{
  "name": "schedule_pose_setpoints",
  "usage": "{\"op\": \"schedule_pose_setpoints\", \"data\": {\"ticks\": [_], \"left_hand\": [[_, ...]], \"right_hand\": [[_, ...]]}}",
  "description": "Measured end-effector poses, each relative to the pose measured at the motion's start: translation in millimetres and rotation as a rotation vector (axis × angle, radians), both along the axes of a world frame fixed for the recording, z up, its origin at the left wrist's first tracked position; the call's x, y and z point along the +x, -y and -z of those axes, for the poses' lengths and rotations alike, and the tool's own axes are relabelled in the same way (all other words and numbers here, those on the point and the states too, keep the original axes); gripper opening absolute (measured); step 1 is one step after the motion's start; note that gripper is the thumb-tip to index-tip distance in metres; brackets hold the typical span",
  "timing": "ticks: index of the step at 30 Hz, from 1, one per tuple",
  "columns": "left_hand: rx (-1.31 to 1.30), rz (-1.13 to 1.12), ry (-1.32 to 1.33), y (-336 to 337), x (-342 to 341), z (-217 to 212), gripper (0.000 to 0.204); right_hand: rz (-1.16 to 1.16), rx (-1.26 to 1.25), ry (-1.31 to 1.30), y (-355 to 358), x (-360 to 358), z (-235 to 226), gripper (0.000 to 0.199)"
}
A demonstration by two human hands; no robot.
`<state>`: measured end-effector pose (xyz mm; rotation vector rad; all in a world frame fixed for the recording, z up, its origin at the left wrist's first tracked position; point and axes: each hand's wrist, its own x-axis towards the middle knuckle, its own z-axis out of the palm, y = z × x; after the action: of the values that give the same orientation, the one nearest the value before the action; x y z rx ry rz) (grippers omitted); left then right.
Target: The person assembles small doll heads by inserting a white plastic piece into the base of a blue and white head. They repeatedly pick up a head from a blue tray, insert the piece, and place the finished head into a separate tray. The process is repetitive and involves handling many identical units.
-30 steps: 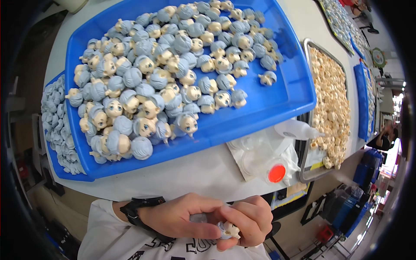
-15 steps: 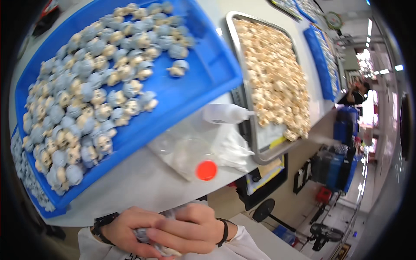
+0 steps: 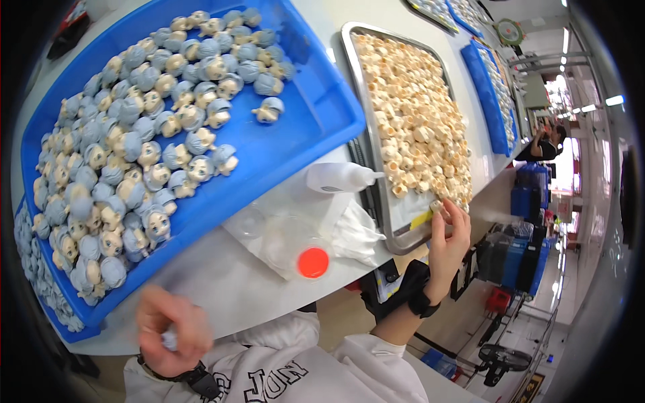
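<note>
My right hand [image 3: 451, 236] reaches over the near corner of the metal tray [image 3: 402, 245], its thumb and fingers closed on a small cream hollow doll-head piece [image 3: 437, 206]. Many similar cream pieces [image 3: 416, 121] are heaped in that tray. My left hand [image 3: 173, 329], smeared by motion, is curled low in front of my body, near the table's edge. A small pale-blue piece [image 3: 169, 339] shows between its fingers; its kind is unclear. Doll heads with blue-grey hair [image 3: 154, 174] fill much of the large blue tray [image 3: 269, 161]; one head at its left is blurred.
Between the trays lie a white squeeze bottle [image 3: 339, 177], a clear plastic bag [image 3: 269, 235], a round red lid [image 3: 313, 262] and crumpled white material [image 3: 356, 232]. More blue trays [image 3: 494, 101] stand farther along the table. A person [image 3: 547, 144] is at the far right; a black fan [image 3: 504, 359] stands lower right.
My hands, together on a blue-haired piece before, are now apart. The right has moved right to the metal tray and taken a cream piece; the left has shifted left.
</note>
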<state>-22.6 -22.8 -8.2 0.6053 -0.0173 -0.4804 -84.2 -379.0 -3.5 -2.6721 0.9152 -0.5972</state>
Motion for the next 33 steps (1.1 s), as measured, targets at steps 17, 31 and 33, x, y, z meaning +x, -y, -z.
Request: {"op": "schedule_pose_setpoints", "data": {"ticks": [17,31,33], "left_hand": [[0.375,0.519,0.016,3,16,-15,0.021],[0.396,0.744,0.369,10,16,-10,0.022],[0.354,0.722,0.384,7,16,-9,0.023]], "right_hand": [[-0.148,0.131,0.078,-13,-1,-3,0.032],[-1.222,0.822,0.453,-158,11,-17,0.020],[-1.223,0.674,0.490,-170,22,-15,0.018]]}}
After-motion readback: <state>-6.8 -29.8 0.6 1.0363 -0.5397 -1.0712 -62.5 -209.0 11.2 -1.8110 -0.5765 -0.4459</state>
